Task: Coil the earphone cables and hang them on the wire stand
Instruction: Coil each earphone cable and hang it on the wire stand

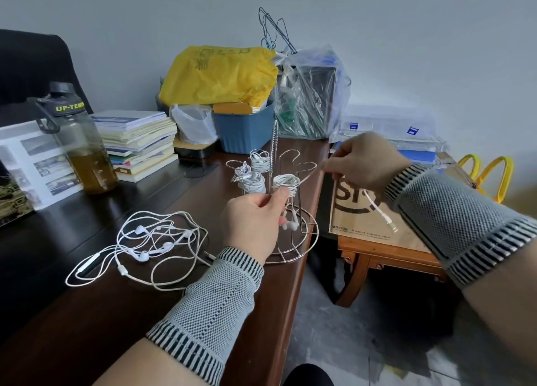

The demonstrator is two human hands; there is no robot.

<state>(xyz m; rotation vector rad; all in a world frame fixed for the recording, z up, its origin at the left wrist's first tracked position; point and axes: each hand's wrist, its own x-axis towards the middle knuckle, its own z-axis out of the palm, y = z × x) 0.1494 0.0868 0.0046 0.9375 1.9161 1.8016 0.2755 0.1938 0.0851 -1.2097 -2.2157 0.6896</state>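
White cable stretched sideways, left hand, right hand, plug seemingly dangling

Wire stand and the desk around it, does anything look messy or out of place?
Yes. Left of the wire stand, a tangle of loose earphones sprawls across the dark desk, cables crossing one another, uncoiled. On the stand, coiled bundles hang tidily. The plug end of the cable being wound dangles past the desk edge.

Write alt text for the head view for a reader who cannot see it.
Two hands wind a white earphone cable: the left hand pinches the coil while the right hand pulls its free end taut. Behind them a silver wire stand on a dark wooden desk carries coiled earphones, and loose white earphones lie tangled to the left.
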